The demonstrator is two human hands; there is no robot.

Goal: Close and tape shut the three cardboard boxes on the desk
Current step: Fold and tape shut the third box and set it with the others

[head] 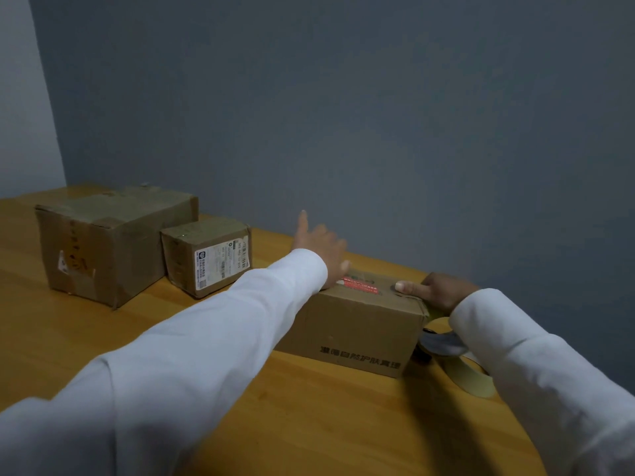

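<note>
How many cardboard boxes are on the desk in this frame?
3. The large box sits far left, the small labelled box right beside it, and the printed box nearest, under both hands. None seems hidden, though the sleeves block part of the desk.

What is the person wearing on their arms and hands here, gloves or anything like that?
No gloves: both hands are bare, with no ring or watch showing. The left hand and right hand each come out of a long, plain white sleeve that reaches the wrist. The fabric looks smooth, loose and unmarked.
</note>
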